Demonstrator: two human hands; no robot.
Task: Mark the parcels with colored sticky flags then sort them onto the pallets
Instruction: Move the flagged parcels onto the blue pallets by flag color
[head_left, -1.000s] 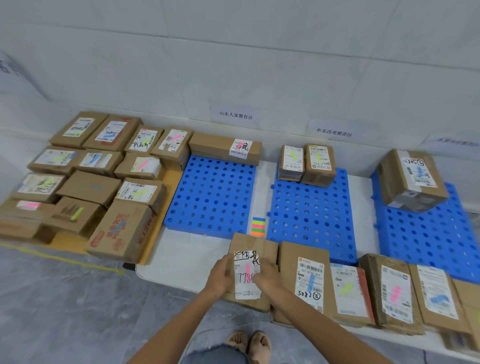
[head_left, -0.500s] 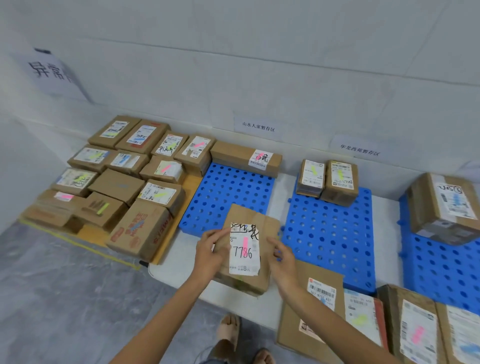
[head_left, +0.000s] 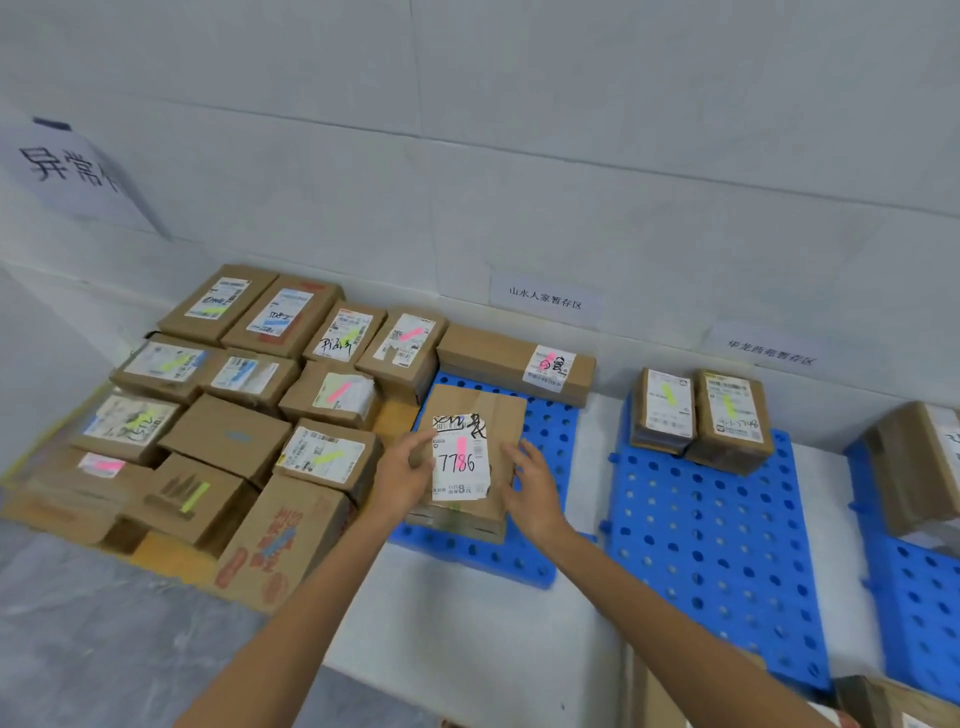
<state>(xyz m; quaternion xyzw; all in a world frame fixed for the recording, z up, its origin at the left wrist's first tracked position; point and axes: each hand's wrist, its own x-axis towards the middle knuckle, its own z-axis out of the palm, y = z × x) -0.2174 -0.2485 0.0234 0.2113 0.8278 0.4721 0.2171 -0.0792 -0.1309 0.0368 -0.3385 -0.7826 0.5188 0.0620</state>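
Observation:
A brown parcel (head_left: 470, 415) with a white label reading 7786 and a pink sticky flag sits low over the left blue pallet (head_left: 546, 432), near its left edge. My left hand (head_left: 401, 480) grips the parcel's left side, thumb on the label. At the parcel's right edge, my right hand (head_left: 531, 488) holds it. Whether the parcel rests on the pallet cannot be told. A long box with a pink flag (head_left: 514, 364) lies at the back of the same pallet.
Several flagged parcels (head_left: 234, 431) crowd a yellow board on the floor to the left. The middle blue pallet (head_left: 717, 519) carries two boxes with yellow-green flags (head_left: 698, 415). A large box (head_left: 914, 467) sits on the right blue pallet (head_left: 919, 597). Paper signs hang on the wall.
Both hands lifted the 7786 parcel from the near row and carried it forward and left, to over the left blue pallet. The view swung left with it.

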